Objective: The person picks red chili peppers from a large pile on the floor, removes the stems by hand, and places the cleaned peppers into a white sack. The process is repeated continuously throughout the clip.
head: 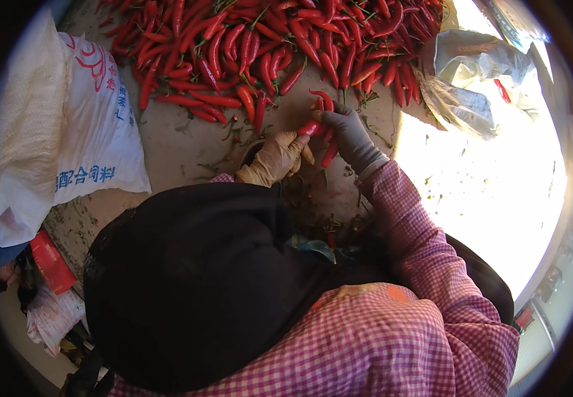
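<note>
A large pile of red chili peppers (266, 49) lies on the floor at the top of the view. Just below it, my left hand (274, 156), in a yellowish glove, pinches a red chili (309, 127) between thumb and finger. My right hand (351, 134) wears a grey glove and is closed around several red chilies (329, 153), which stick out above and below its fingers. The two hands are close together, and the chili in my left hand reaches the bunch in my right. The stem ends of the held chilies are partly hidden by the fingers.
White woven sacks (103, 124) with printing stand at the left. Another crumpled sack (465, 74) lies right of the pile. Green stem scraps (376, 130) litter the floor. A dark rim (251, 153) shows beside my left hand. A black head covering (192, 278) hides much of the lower view.
</note>
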The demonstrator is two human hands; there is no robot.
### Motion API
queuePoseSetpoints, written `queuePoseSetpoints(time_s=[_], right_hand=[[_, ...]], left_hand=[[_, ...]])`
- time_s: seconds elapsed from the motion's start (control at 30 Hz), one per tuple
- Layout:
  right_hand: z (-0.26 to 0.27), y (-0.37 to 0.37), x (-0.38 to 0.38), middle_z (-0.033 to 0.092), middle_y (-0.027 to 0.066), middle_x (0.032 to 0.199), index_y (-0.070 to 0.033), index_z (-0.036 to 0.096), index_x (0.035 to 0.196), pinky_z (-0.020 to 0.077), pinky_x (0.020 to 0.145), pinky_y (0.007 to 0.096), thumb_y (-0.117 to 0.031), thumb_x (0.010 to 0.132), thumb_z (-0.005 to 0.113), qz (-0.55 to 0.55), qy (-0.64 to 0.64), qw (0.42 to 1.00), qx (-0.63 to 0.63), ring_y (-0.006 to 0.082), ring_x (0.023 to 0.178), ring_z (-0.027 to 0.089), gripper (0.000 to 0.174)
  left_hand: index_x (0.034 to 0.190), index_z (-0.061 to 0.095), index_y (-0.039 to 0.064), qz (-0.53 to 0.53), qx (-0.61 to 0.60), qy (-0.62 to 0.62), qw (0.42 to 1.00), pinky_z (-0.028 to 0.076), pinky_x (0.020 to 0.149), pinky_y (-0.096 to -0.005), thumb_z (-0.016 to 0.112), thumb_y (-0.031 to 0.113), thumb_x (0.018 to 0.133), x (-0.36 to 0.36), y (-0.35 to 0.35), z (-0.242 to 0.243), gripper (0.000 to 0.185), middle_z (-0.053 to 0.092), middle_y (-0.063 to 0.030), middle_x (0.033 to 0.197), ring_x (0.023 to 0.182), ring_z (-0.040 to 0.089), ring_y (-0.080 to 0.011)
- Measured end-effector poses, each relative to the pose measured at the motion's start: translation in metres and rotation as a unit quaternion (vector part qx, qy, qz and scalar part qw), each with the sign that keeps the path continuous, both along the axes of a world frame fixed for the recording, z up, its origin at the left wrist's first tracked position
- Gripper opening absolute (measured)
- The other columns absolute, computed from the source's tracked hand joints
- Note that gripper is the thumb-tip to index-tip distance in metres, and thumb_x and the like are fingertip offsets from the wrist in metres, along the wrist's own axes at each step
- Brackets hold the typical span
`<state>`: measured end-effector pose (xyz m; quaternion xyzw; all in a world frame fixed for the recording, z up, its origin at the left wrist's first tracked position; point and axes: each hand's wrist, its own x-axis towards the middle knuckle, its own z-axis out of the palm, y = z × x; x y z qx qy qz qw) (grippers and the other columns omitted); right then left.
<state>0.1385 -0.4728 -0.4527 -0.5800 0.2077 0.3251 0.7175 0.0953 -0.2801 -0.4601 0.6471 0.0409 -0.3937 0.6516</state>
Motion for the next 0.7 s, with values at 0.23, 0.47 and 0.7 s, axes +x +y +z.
queuePoseSetpoints(time_s=[0.23,0.47,0.7], right_hand=[[0.001,0.002,0.011,0.064,0.0002,0.083,-0.001,0.063,0.113,0.0475,0.060,0.0243,-0.014,0.080,0.068,0.137,-0.112,0.981,-0.082,0.0076,0.069,0.058,0.035],[0.012,-0.004,0.013,0.064,0.0009,0.082,-0.002,0.065,0.110,0.0476,0.057,0.0255,-0.014,0.080,0.067,0.117,-0.103,0.986,-0.058,0.0088,0.065,0.058,0.033],[0.016,0.000,0.025,0.063,0.0006,0.085,-0.002,0.064,0.110,0.0482,0.065,0.0240,-0.013,0.079,0.063,0.145,-0.099,0.983,-0.049,0.0077,0.070,0.057,0.033]], left_hand=[[0.074,0.064,0.001,-0.136,0.115,-0.361,0.915,0.038,0.049,-0.0254,0.045,0.031,0.102,-0.007,0.002,-0.015,0.045,0.052,-0.0030,0.055,0.050,0.048,-0.0095],[0.077,0.064,0.000,-0.097,0.004,-0.111,0.989,0.040,0.050,-0.0270,0.044,0.026,0.102,-0.003,0.006,0.000,0.041,0.055,-0.0056,0.057,0.050,0.049,-0.0120],[0.079,0.061,-0.002,0.037,-0.125,0.070,0.989,0.039,0.046,-0.0258,0.041,0.021,0.099,-0.003,0.007,0.007,0.037,0.059,-0.0103,0.061,0.046,0.047,-0.0109]])
